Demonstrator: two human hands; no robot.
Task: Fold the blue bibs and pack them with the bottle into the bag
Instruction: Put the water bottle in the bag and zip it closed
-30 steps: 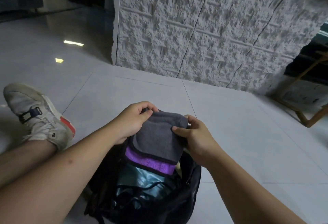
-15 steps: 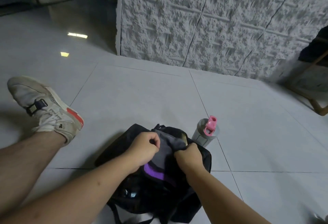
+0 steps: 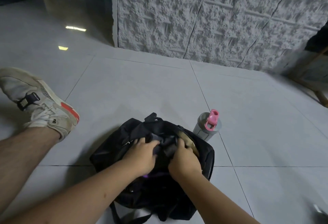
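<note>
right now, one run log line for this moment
step: pushing folded bibs into bag | left hand: grips bibs | right hand: grips bibs | bottle: upright on floor beside bag, unpacked

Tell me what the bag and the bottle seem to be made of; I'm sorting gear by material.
Black bag: looks like soft woven fabric, probably nylon, matte, since it slumps and creases on the floor. Bottle: seems hard plastic, grey matte body with a glossier pink flip cap; metal cannot be ruled out.
</note>
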